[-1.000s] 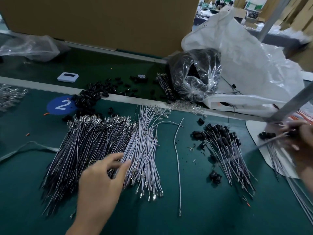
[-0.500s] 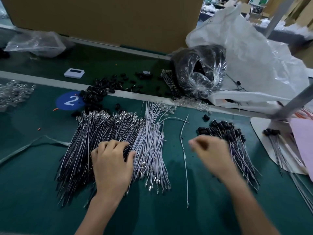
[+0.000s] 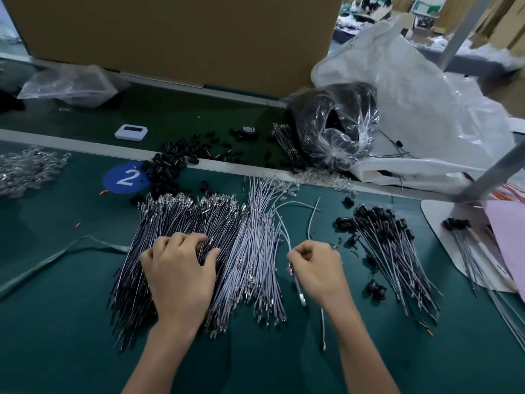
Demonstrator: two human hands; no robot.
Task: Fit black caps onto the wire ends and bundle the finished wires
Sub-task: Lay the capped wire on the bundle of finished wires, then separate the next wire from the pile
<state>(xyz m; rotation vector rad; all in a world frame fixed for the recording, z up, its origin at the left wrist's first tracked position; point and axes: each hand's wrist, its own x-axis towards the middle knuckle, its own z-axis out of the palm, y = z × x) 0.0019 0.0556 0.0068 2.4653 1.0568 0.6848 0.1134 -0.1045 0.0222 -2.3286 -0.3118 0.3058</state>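
L hand [image 3: 179, 268] grip: fingers curled into the uncapped wire pile [image 3: 181, 220], thumb clamping strands. R hand [image 3: 315, 265] grip: thumb + forefinger pinch one loose wire [image 3: 301, 294], just right of L grip. Right of R grip lie capped wires [image 3: 392, 245]; beyond L grip, black caps [image 3: 164, 169] on green counter [image 3: 56, 336].

Near-left mat [image 3: 51, 336]: bare, open passage; near-right corner likewise | centre: uncapped wires [image 3: 250, 237] spread wide under left hand [image 3: 179, 268] | lane beside: taken by right hand [image 3: 318, 268] pinching loose wire [image 3: 285, 233] | right: capped wires [image 3: 397, 251] | far: black caps [image 3: 167, 172], cap bag [image 3: 335, 123], cardboard box [image 3: 184, 32] wall it off | far right: slanted metal post [image 3: 500, 172].
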